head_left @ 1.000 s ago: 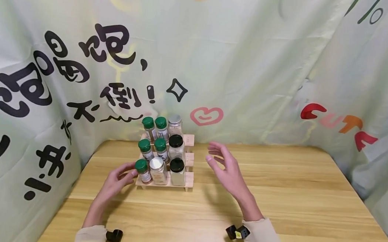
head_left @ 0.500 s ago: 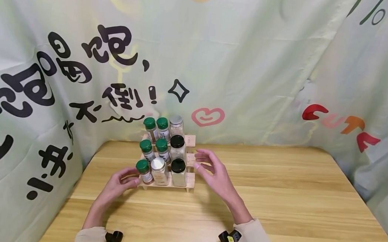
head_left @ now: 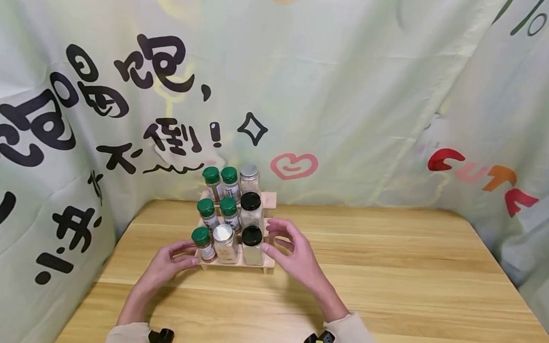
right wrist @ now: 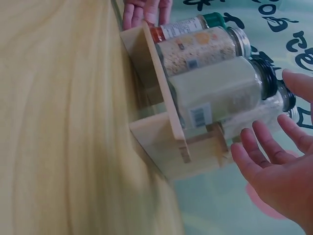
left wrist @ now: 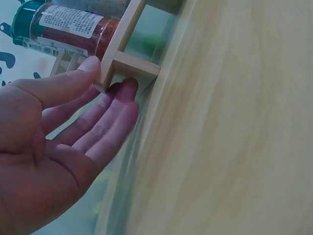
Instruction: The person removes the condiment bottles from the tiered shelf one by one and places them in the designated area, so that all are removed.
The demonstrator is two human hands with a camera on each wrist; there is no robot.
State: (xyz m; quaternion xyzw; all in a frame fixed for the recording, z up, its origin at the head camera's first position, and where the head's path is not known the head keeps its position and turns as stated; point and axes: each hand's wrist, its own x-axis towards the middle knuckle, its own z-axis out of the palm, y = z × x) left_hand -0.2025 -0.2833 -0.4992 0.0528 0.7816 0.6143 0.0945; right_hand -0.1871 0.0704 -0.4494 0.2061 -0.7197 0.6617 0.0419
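Observation:
A three-tier wooden spice rack stands on the table, loaded with spice jars. My left hand is at the left end of its lowest shelf. In the left wrist view, the thumb touches the shelf end, beside a green-capped jar of red spice; the other fingers extend loosely under the shelf. My right hand is at the rack's right side, nearest a black-capped jar. In the right wrist view its fingers are spread and apart from this jar, holding nothing.
Upright on the lowest shelf is a silver-lidded jar. Green-capped jars and another silver-lidded jar fill the upper tiers. A printed curtain hangs behind the wooden table.
My right hand has moved left and slightly down, up to the rack's right side. My left hand has shifted slightly down at the left end. The rack and jars look unmoved.

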